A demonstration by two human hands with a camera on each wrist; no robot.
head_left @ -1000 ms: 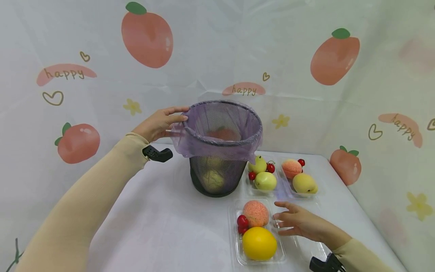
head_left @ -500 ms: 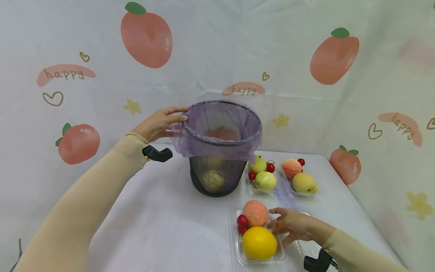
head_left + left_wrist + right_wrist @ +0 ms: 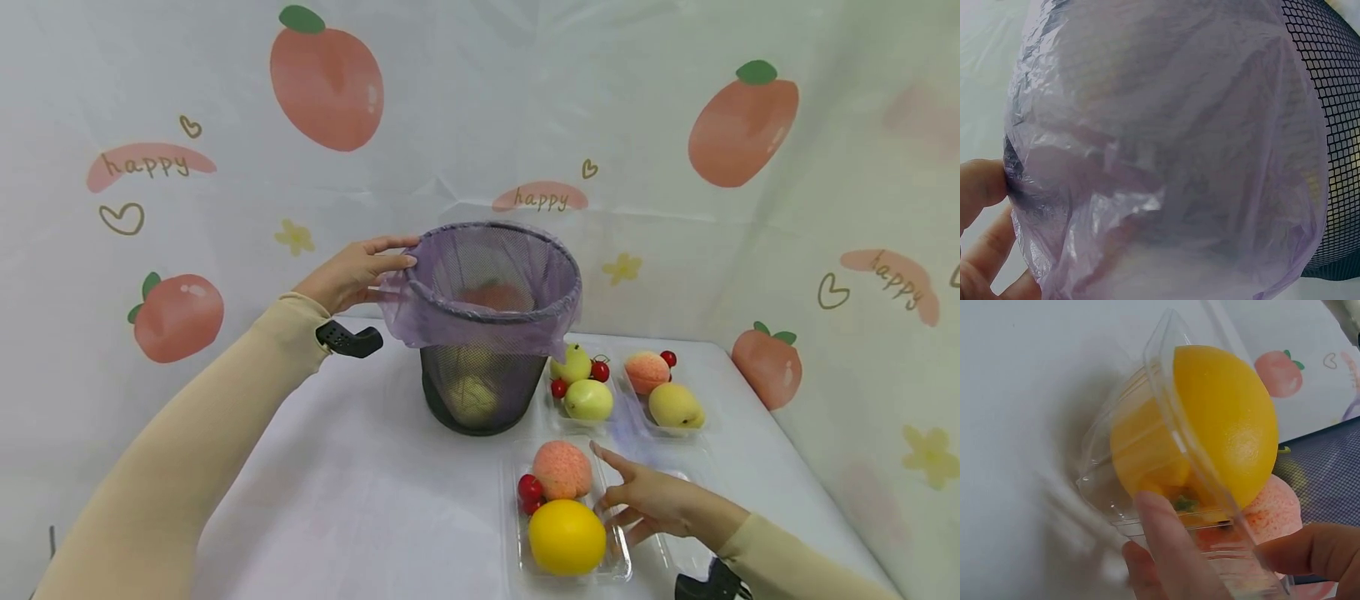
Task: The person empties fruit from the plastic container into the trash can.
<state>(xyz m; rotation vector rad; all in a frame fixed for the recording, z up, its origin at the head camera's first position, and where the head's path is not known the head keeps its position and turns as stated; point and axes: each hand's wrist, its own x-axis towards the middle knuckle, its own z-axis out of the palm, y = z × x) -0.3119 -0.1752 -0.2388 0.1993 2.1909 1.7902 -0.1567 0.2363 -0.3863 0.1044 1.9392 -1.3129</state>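
A black mesh wastebasket [image 3: 480,387] stands mid-table, with a thin purple plastic bag [image 3: 495,329] folded over its rim. My left hand [image 3: 356,271] holds the rim and bag at the left side; in the left wrist view its fingers [image 3: 982,187] reach the bag's edge. Rounded fruit shapes show through the mesh. At the front right, my right hand [image 3: 656,500] grips the side wall of a clear plastic tray [image 3: 618,571], thumb at the rim and fingers outside. In it lie a yellow orange-like fruit [image 3: 1229,419], a pink peach-like fruit [image 3: 562,469] and red cherries [image 3: 530,487].
Behind, right of the basket, stand two more clear trays: one with green fruits [image 3: 588,401] and cherries, another with a peach-like fruit [image 3: 647,372], a yellow pear-like fruit [image 3: 675,406] and cherries. A printed cloth [image 3: 450,100] hangs behind the table [image 3: 360,500].
My right hand has moved left from beside the front tray and taken hold of its side. The tray's fruits have shifted slightly left. The left hand stays at the basket rim.
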